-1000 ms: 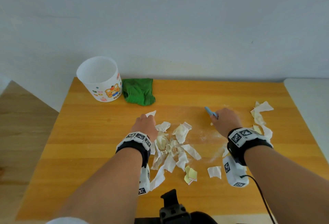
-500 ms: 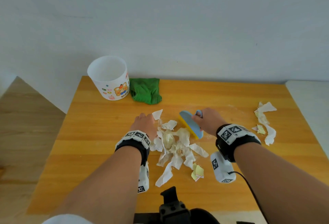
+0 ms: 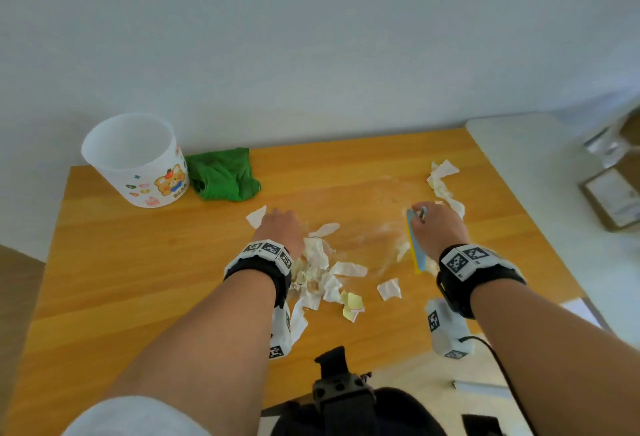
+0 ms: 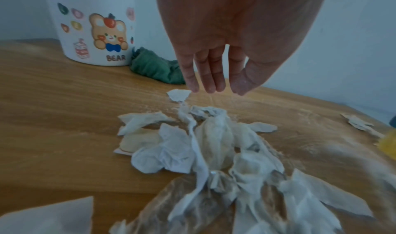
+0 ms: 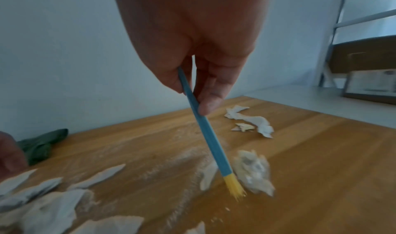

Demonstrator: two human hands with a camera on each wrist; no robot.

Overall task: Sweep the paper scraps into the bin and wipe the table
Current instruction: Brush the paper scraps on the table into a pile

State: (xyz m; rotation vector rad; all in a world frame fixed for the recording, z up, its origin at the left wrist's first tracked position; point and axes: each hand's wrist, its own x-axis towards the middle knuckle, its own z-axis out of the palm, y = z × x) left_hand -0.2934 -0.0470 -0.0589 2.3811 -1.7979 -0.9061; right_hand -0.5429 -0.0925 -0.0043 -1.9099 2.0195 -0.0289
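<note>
Pale wall backs a honey-coloured wooden table (image 3: pixel 138 262) dusted with white powder near its middle. At the far left corner stands a white bin (image 3: pixel 135 162) printed with a cartoon bear, and touching its right side lies a crumpled green cloth (image 3: pixel 223 174).

Most of the paper scraps (image 3: pixel 318 269) sit heaped at the table's middle, with a smaller cluster (image 3: pixel 445 182) near the far right edge and a loose scrap (image 3: pixel 389 289) between the arms. The left hand (image 3: pixel 280 229) rests at the pile's far left side, fingers straight and together, tips down at the wood and holding nothing; it looks set as a backstop. The right hand (image 3: pixel 438 231) clasps a small brush (image 3: pixel 415 245), thumb and fingers pinching its blue handle high up, yellow bristles touching the table beside a crumpled scrap (image 5: pixel 253 171).

These scraps look thin, torn and very light, so they should slide easily but may flutter or scatter under a quick stroke; low, steady passes toward the heap probably suit them. Gathering them against the flat left hand seems wiser than pinching pieces singly. The cloth, soft and bunched, could be taken anywhere along its folds.
</note>
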